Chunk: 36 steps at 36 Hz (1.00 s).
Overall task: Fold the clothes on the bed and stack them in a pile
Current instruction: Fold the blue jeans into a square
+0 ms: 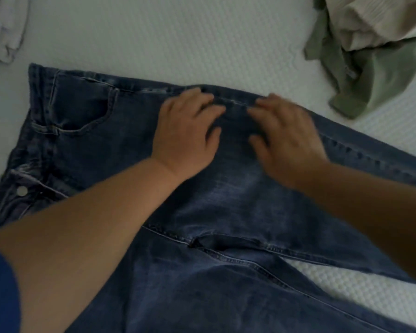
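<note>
A pair of dark blue denim jeans [226, 200] lies spread across the white quilted bed [178, 39], waistband toward the left of the view, legs running off to the right and toward the near edge. Both hands rest flat on the upper leg, near its far side seam. The left hand [187, 133] has its fingers spread and straight, pressing the cloth; the right hand [286, 138] lies likewise, fingers extended — its outline is blurred. Neither grip pinches anything.

Handling, as judged: denim is heavy, fairly stiff and not slippery, so it should hold a crease but resist a loose fold. Take hold at the waistband or along a side seam, where the cloth is thickest.

A crumpled sage-green garment [382, 75] with a cream ribbed garment [370, 20] on top lies at the far right — a white cloth [5, 27] sits at the far left.
</note>
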Tool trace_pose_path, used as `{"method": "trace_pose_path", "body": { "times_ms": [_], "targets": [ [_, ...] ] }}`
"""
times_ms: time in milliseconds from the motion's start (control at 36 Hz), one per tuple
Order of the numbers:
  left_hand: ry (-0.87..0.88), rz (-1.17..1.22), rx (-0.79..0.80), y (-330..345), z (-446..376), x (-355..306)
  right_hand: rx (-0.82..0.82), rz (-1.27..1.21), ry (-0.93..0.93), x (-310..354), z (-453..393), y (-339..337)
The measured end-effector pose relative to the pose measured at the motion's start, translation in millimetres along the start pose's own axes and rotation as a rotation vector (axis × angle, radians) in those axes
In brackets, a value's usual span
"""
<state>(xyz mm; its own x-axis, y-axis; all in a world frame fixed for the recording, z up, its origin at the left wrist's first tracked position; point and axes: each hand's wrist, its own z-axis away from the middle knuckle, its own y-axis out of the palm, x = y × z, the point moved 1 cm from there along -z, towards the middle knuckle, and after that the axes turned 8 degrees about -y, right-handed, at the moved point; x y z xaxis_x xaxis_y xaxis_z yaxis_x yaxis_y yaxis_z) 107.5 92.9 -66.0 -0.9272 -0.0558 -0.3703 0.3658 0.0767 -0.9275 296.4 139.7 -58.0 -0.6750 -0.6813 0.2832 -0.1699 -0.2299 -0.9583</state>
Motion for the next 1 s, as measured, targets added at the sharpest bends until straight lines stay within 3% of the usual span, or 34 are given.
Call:
{"method": "trace_pose_path", "body": {
  "times_ms": [83,167,222,333,417,528,639,778,1000],
  "targets": [
    [-0.078,-0.222,0.274,10,24,23,0.342,0.114,0.008,1,17,20],
    [-0.081,-0.321,0.298,13,17,49,0.314,0.178,0.109,-15,14,26],
    [-0.05,-0.267,0.292,7,10,57,0.309,0.14,0.167,-18,8,24],
    [-0.004,-0.014,0.08,-18,12,65,0.314,0.14,0.182,-7,6,17],
    [-0.015,-0.117,-0.077,-29,24,74,0.242,0.118,0.138,13,3,14],
    [-0.33,-0.264,0.227,-34,32,113,0.369,0.113,0.136,24,-3,27],
    [-0.38,-0.206,0.371,-32,20,139,0.398,0.13,0.142,16,-4,38],
    [-0.353,-0.117,0.227,-47,16,149,0.426,0.133,0.166,23,-6,30],
    [-0.211,-0.227,-0.082,-77,45,159,0.215,0.005,0.089,72,-6,29]
  ]
}}
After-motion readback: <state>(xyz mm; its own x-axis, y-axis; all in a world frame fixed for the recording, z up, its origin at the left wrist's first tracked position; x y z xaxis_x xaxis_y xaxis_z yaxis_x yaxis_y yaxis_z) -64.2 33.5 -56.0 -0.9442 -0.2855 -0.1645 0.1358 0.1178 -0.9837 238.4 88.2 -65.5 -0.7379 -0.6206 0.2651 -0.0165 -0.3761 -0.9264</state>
